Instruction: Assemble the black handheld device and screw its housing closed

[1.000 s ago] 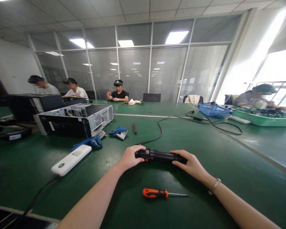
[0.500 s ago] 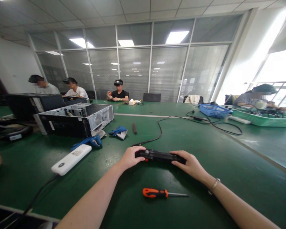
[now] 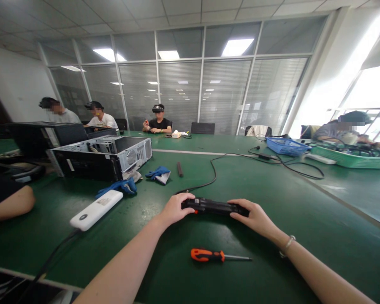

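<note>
A long black device [image 3: 213, 206] with a small orange part near its left end lies across in front of me, close to the green table top. My left hand [image 3: 176, 209] grips its left end, thumb on the near side and fingers on the far side. Around the right end, the fingers of my right hand [image 3: 251, 216] are closed the same way. What exactly the device is, I cannot make out. Nearer to me, between my forearms, a screwdriver [image 3: 221, 256] with an orange and black handle lies flat, its shaft pointing right. A black cable [image 3: 213, 169] runs up to beside my left hand.
To the left stand an opened computer case [image 3: 91, 162], blue work gloves [image 3: 123, 187] and a white power strip [image 3: 97, 210]. A dark bar [image 3: 180, 169] lies farther back. Blue [image 3: 286, 146] and green baskets [image 3: 351, 157] sit at the right. A person's arm [image 3: 12, 202] rests at the left edge; other people sit around.
The neighbouring person's arm at the left edge has come farther into view. My hands keep hold of the black device; the view has shifted slightly.
</note>
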`<state>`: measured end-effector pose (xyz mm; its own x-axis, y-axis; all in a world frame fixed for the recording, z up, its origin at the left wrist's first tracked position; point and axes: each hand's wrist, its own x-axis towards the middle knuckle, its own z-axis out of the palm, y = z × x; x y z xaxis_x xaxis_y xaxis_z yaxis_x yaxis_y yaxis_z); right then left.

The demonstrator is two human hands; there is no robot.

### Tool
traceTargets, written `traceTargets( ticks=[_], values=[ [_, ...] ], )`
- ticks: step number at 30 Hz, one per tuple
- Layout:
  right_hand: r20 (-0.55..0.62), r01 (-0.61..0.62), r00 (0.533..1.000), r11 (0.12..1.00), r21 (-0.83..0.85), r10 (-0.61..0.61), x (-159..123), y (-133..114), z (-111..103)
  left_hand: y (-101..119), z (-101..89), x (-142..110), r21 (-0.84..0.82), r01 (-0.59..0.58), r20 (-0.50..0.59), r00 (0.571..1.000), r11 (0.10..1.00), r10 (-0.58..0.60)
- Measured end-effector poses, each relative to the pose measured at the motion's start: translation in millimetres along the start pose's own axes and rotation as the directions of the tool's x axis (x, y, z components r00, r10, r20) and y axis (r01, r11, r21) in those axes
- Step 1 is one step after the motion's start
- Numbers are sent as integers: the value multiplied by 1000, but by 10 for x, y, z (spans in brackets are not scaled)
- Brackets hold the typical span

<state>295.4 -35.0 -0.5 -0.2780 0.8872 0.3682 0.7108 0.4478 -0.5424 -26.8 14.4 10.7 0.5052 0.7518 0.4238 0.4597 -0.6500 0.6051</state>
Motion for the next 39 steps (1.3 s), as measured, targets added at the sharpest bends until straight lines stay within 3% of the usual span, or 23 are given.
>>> traceTargets(
  ticks=[10,21,33,39],
  values=[
    [16,-39,999,999,14,39,-1,-19,-28,43,-24,-2,-10,-33,-18,999,999,33],
    [0,16,1000,1000,-13,-16,-11,-9,-7,66,-60,6,-46,-12,86,996,999,16],
    [13,35,999,999,-15,-34,-5,46,7,64,-46,10,-3,-62,98,993,998,62],
    [50,19,999,998,-66,-15,-4,50,13,27,-18,36,15,-10,100,995,1000,8]
  ],
)
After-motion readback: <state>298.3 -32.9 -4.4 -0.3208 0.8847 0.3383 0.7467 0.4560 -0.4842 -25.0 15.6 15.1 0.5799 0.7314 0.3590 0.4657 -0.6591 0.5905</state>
